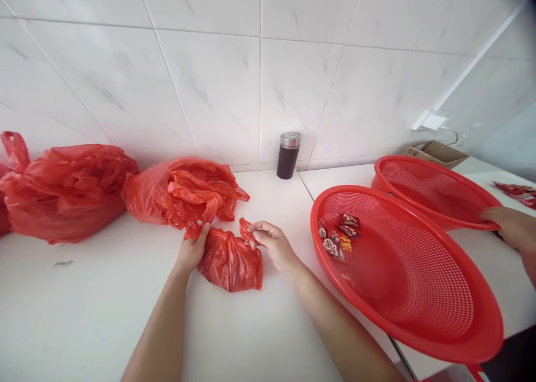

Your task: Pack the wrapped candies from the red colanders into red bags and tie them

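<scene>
A small red plastic bag (pixel 231 262) lies on the white counter (pixel 84 315) between my two hands. My left hand (pixel 191 249) pinches the bag's left handle, fingers closed on the plastic. My right hand (pixel 273 242) grips the right handle, thumb and fingers pressed together on it. Just behind the small bag sits a larger crumpled red bag (pixel 180 192).
Another big red bag (pixel 62 189) sits far left. A red mesh basket (pixel 439 326) with several wrapped candies (pixel 340 237) tilts at right, a second red basket (pixel 435 189) behind it, touched by another person's hand (pixel 508 225). A dark flask (pixel 288 155) stands by the tiled wall.
</scene>
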A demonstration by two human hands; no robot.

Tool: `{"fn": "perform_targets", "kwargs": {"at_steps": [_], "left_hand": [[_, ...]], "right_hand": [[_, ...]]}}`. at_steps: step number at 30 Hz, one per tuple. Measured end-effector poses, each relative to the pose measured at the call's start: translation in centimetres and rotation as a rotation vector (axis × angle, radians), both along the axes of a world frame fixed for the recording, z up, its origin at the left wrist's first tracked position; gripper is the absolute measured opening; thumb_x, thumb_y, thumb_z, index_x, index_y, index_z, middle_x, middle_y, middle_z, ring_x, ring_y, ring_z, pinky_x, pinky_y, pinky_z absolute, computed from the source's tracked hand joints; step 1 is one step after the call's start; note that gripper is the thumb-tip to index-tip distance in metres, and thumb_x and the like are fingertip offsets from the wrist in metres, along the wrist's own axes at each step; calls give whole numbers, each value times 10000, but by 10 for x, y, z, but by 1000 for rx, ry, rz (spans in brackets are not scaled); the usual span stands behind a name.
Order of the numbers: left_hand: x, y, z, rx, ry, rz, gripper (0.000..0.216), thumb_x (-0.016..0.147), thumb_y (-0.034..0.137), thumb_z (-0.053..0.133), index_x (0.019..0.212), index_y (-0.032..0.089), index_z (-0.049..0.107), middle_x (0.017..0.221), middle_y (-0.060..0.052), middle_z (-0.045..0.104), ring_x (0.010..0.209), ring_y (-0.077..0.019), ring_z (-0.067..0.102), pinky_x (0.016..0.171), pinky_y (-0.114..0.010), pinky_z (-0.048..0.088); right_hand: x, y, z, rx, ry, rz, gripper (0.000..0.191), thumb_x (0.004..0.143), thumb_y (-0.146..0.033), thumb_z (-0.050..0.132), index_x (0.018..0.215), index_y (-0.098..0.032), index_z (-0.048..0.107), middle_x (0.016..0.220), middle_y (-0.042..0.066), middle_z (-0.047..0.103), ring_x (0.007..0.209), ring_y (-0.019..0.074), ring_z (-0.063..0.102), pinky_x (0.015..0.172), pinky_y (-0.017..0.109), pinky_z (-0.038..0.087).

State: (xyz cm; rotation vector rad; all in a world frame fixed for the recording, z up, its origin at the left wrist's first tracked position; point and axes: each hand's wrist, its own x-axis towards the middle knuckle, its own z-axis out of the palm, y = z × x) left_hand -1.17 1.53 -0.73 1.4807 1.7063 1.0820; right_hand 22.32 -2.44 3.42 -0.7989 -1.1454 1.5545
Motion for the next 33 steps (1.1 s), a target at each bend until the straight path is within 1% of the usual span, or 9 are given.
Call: {"fn": "perform_targets", "kwargs": {"at_steps": [5, 10, 13, 15, 18, 20, 23, 26, 33], "left_hand": [[-3, 1, -2, 16, -13, 54, 555, 815, 641, 474, 933, 134, 666, 1015, -127, 711, 1077, -314, 599, 968, -413, 438], [10, -6, 10, 37, -48, 12, 545, 809, 635, 498, 974, 141, 659, 1038, -107, 705, 1088, -299, 596, 949, -385, 452], [24, -12, 16, 43, -74, -17, 533, 806, 635, 506, 967, 148, 652, 996, -89, 702, 1009, -278, 621, 879, -361, 485], [35, -16, 17, 55, -88, -10, 524, 826, 638, 468, 945, 157, 637, 947, -75, 692, 947, -258, 623, 829, -345, 492], [48, -19, 17, 71, -98, 10, 493, 852, 639, 412, 828, 182, 595, 836, -42, 653, 845, -219, 604, 767, -313, 483], [53, -21, 16, 68, -97, 16, 480, 850, 642, 411, 737, 196, 545, 751, -21, 609, 771, -201, 578, 725, -299, 473], [51, -21, 14, 60, -87, 29, 479, 849, 649, 401, 696, 206, 505, 698, -6, 566, 737, -196, 553, 715, -301, 457], [42, -17, 12, 24, -69, 34, 497, 831, 665, 415, 713, 199, 542, 702, -18, 582, 773, -226, 564, 749, -332, 447], [23, -9, 9, -67, -64, 2, 569, 749, 718, 492, 775, 165, 624, 840, -65, 669, 928, -285, 595, 822, -356, 455]], "right_hand": [[0, 1, 8, -38, -2, -61, 158, 764, -354, 617, 817, -228, 537, 507, -91, 446, 538, 112, 472, 702, 295, 450], [2, 4, 1, -75, -12, -233, 183, 776, -352, 592, 820, -243, 452, 508, -105, 400, 524, 112, 489, 682, 289, 466], [9, 7, -6, -69, -41, -373, 204, 846, -422, 526, 936, -248, 469, 595, -77, 478, 581, 119, 517, 687, 284, 473], [13, 9, -11, -57, -82, -418, 292, 870, -474, 504, 1060, -254, 481, 739, -33, 580, 704, 139, 577, 726, 293, 475], [15, 10, -19, -15, -207, -404, 459, 790, -435, 650, 1181, -258, 487, 899, -2, 643, 835, 167, 610, 793, 309, 460], [13, 10, -24, 55, -347, -375, 411, 768, -366, 676, 1139, -248, 543, 853, -13, 651, 797, 171, 610, 781, 308, 450], [12, 12, -28, 140, -465, -371, 164, 860, -320, 527, 947, -220, 623, 763, -14, 640, 725, 164, 594, 731, 294, 441], [14, 16, -29, 160, -459, -425, 223, 904, -322, 433, 911, -201, 621, 758, 2, 645, 730, 169, 596, 728, 287, 441], [16, 30, -34, 190, -448, -539, 253, 902, -340, 437, 930, -186, 636, 931, 50, 682, 862, 196, 604, 796, 296, 433]]}}
